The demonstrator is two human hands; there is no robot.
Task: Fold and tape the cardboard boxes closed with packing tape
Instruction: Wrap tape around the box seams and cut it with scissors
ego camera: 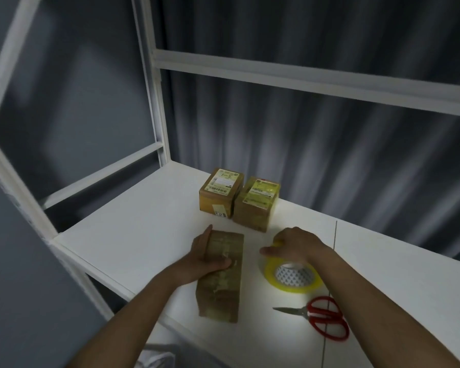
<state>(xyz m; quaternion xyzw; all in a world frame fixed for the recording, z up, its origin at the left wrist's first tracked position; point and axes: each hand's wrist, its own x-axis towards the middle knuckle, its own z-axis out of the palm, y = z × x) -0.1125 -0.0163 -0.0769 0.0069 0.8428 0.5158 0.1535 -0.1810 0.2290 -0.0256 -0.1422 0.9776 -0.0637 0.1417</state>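
A flattened brown cardboard box (221,285) lies lengthwise on the white table (133,229) in front of me. My left hand (210,254) rests on its far left part, thumb laid across the top and fingers along the left edge. To the right sits a roll of yellow packing tape (292,277) with a white patterned core. My right hand (292,245) grips the far rim of the roll, fingers curled over it. Two closed, taped boxes with yellow labels stand further back: one on the left (219,193), one on the right (258,205).
Red-handled scissors (322,316) lie near the table's front right, blades pointing left. A seam (332,261) runs across the table right of the tape. A white metal shelf frame (157,102) rises at the left and back, against grey curtains.
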